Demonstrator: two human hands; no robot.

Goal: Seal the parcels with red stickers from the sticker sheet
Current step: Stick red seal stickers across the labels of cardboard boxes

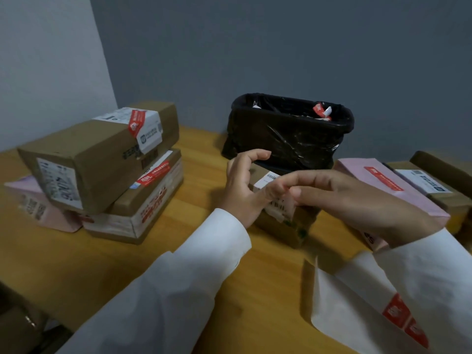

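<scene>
Both hands meet over a small brown parcel (283,223) standing on the wooden table (76,264). The left hand (245,185) is against the parcel's left side, thumb lying along the white shipping label on top, index finger curled and lifted clear; whether it actually grasps the parcel cannot be told. The right hand (357,200) reaches in from the right with fingers extended, its fingertips at the label beside the left thumb; whether they pinch anything is hidden by blur. Both arms wear white sleeves.

Taking this small parcel as the landmark: just behind it stands a black-lined waste bin (291,131) holding scraps of red and white paper. In front and to its right, partly under the right sleeve, lies the sticker sheet (357,307) with red stickers (398,312) at its near corner. To its right lies a pink mailer (378,185) bearing a red strip, with a brown box (434,190) beyond. Well to its left, stacked parcels (102,159) carry red seals.
</scene>
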